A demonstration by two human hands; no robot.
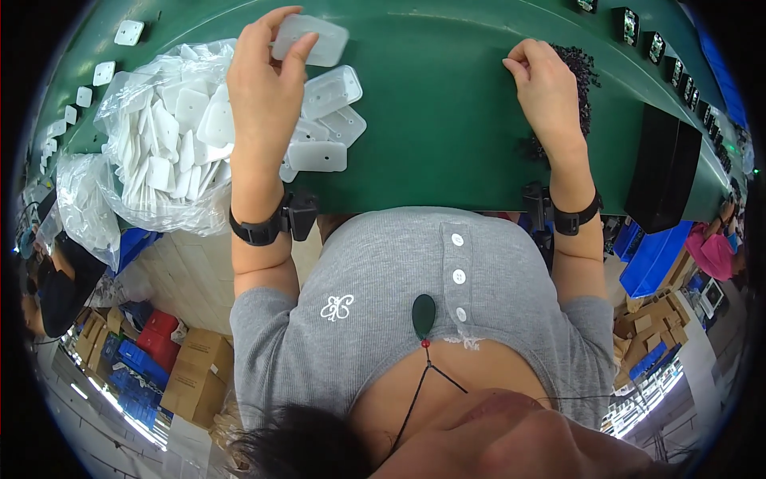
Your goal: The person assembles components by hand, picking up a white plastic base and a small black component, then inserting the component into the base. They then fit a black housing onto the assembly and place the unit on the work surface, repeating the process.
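Note:
My left hand [267,84] grips a translucent white plastic cover [325,41] by its left end, thumb on top, above the green table [431,104]. The cover is flat, with rounded corners and a small hole. Several similar loose covers [331,92] lie overlapping just right of my left wrist. To their left, a clear plastic bag [128,94] spills over with more white covers [163,128]. My right hand [549,88] is closed in a pinch, thumb against index finger; whatever it may hold is too small to see. Beside it lies a heap of tiny black parts [586,76], partly hidden behind the hand.
A long black box [664,168] stands at the table's right edge. White covers [104,73] line the far left, and black units with circuit boards [656,48] line the far right. Blue bins [656,259] and cartons [197,375] sit below table level. Other people are at both sides.

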